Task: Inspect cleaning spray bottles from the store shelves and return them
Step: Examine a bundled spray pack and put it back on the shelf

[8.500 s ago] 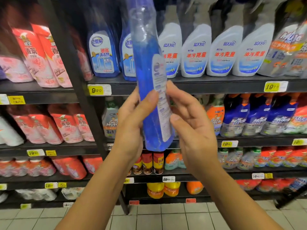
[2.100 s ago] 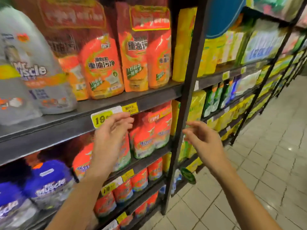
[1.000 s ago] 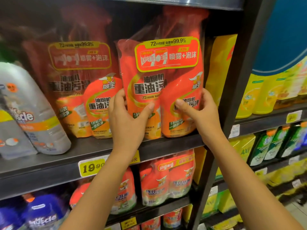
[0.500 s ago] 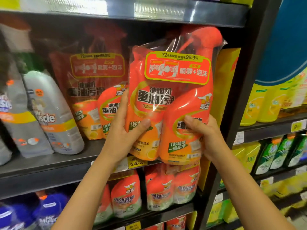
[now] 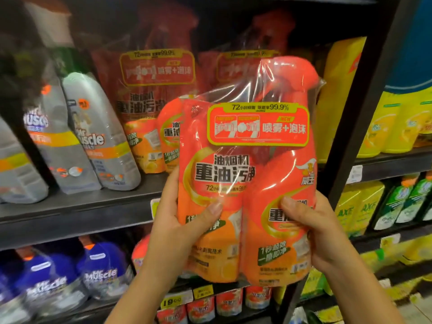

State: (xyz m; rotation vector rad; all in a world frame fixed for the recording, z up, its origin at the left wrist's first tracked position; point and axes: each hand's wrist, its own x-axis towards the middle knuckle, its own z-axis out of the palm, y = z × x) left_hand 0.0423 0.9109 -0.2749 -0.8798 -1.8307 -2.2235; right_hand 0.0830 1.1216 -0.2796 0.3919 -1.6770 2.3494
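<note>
I hold the orange twin pack (image 5: 245, 183) of spray bottles between my curled left fingers (image 5: 208, 213) and right fingers (image 5: 294, 206), before the shelf (image 5: 70, 206). Inspection step, I think; next I should turn it, then return it.

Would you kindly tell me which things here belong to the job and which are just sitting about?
Part of the job:
orange twin-pack of spray bottles
left hand
right hand

Bystanders:
grey Mr Muscle bottles
blue Mr Muscle bottles
yellow bottles
</note>
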